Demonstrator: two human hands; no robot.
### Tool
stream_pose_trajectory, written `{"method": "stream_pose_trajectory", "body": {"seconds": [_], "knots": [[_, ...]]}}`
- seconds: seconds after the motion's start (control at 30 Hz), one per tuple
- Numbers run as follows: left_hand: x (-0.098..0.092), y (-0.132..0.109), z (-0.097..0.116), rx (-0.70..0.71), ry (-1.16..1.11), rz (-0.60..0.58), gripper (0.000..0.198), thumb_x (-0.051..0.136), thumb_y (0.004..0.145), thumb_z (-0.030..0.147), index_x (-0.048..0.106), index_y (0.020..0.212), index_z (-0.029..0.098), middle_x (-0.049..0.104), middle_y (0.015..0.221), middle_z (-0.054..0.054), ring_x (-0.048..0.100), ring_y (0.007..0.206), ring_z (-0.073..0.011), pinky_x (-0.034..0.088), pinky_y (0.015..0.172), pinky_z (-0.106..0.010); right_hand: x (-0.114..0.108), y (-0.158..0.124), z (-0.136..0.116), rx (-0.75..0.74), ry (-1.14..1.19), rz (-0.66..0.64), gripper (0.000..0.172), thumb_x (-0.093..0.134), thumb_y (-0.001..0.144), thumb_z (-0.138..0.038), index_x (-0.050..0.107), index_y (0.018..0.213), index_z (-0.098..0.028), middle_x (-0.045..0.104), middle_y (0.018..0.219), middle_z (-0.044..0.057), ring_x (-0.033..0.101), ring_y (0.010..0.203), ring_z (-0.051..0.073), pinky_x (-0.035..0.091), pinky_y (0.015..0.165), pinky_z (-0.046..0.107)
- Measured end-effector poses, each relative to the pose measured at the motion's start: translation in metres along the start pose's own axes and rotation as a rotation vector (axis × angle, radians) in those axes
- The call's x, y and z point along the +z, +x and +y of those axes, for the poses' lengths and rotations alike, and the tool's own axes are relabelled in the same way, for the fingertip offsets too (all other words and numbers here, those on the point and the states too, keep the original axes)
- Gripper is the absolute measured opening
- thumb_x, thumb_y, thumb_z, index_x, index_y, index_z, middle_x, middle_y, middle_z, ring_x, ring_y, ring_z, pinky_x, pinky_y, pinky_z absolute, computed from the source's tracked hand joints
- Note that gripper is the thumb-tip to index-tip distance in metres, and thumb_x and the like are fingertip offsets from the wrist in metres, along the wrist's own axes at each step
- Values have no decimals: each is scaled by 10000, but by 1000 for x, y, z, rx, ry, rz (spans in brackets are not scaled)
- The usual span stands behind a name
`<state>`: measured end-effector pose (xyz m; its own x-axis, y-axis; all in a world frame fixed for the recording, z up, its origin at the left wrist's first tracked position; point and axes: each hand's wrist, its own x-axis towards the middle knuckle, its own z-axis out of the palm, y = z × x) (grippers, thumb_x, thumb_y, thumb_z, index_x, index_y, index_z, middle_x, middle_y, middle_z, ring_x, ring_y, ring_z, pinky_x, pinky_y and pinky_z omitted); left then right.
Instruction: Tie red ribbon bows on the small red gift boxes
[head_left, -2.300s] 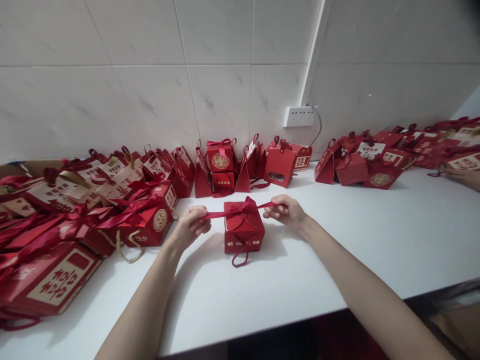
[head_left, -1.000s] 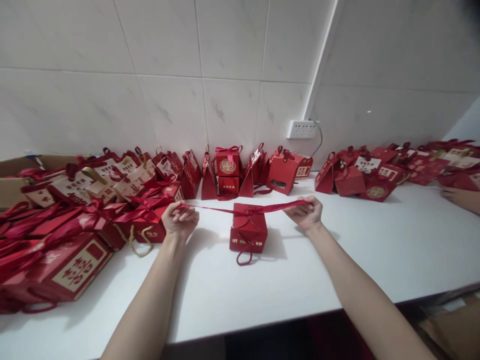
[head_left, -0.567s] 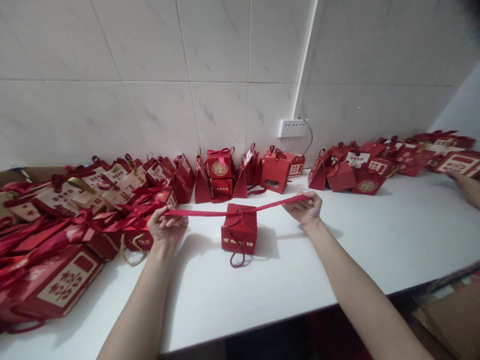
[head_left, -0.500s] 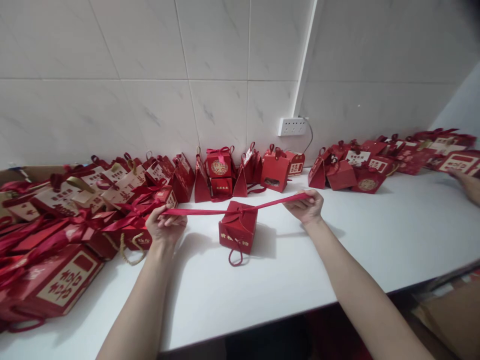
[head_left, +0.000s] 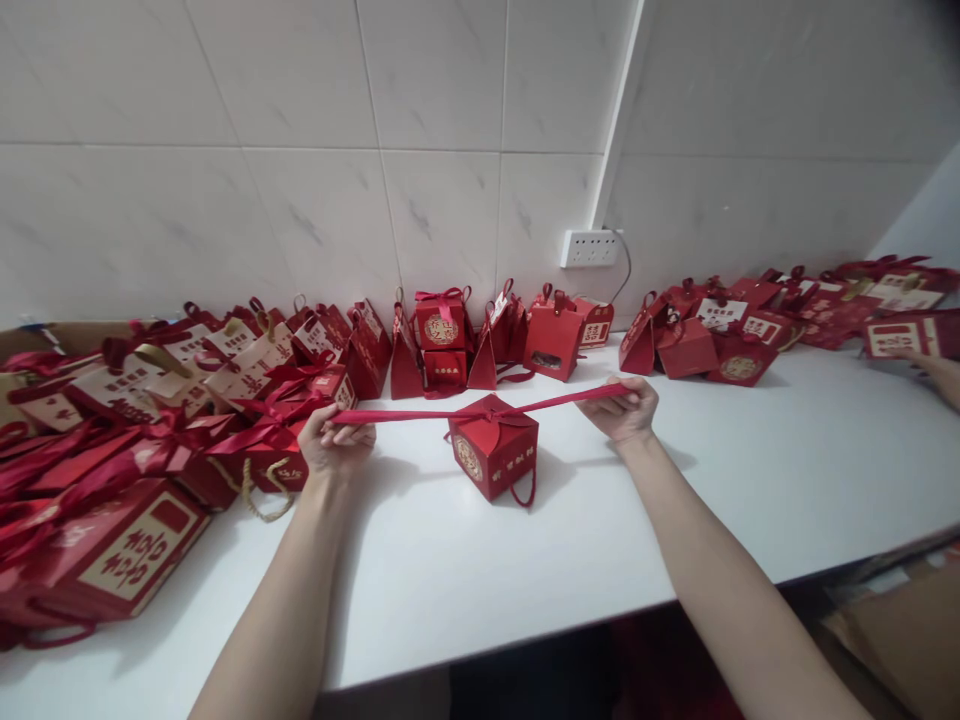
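Note:
A small red gift box (head_left: 495, 446) with gold lettering and a cord loop sits on the white table between my hands. A red ribbon (head_left: 409, 416) crosses its top, knotted at the middle and drawn taut out to both sides. My left hand (head_left: 336, 440) is closed on the ribbon's left end, beside the pile of finished-looking boxes. At the other side my right hand (head_left: 624, 408) pinches the right end. Both hands are raised a little above the tabletop, apart from the box itself.
Many red boxes (head_left: 135, 545) crowd the left of the white table (head_left: 600, 560). More boxes (head_left: 551, 340) line the tiled wall, below a white power strip (head_left: 590, 248). Another person's hand (head_left: 934, 372) touches a box (head_left: 911, 336) at far right. A cardboard box (head_left: 900, 620) stands at lower right.
The gift box has turned, so its round gold emblem now shows and the cord loop has swung to the right. Both hands keep the ribbon stretched. The other person's hand has shifted slightly lower.

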<state>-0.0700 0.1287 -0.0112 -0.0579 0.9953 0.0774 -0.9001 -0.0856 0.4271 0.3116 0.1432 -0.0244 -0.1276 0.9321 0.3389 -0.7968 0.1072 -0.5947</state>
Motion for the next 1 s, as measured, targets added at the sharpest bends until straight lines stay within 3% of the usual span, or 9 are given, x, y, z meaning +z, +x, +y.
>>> {"method": "stream_pose_trajectory", "body": {"seconds": [0.43,0.6,0.8,0.9,1.0], "knots": [[9,-6,2,25,14,20,312,488,610,53,295,397,174,321,211,122,316,192,-9,307,320,-141,-4,0,-8,-94,5,-17,451,571,562,-163,156,386,-167,90,327,-114,97,324,30,461,526,219],[7,-6,2,25,23,-7,286,479,588,52,288,416,175,325,219,124,325,198,-11,316,333,-146,0,-1,-7,-145,52,68,463,565,542,-138,122,411,-169,91,341,-110,119,327,34,476,524,230],[5,-5,6,60,-13,-41,320,536,643,221,280,455,183,302,260,120,287,208,-3,253,298,-133,1,-3,-8,-193,252,86,500,560,697,-287,154,425,-178,118,326,-106,159,313,38,453,521,230],[7,-2,-5,40,203,-46,360,555,685,343,317,468,182,262,285,116,265,234,-6,259,311,-131,3,3,3,-103,137,129,493,531,770,-403,240,436,-187,164,326,-109,209,315,43,455,560,243],[10,-3,-36,-66,554,-59,250,603,704,363,517,591,158,460,394,69,437,351,-52,379,412,-164,14,9,28,99,-241,128,418,557,761,-491,435,490,-196,352,364,-90,357,363,65,441,572,262]]}}
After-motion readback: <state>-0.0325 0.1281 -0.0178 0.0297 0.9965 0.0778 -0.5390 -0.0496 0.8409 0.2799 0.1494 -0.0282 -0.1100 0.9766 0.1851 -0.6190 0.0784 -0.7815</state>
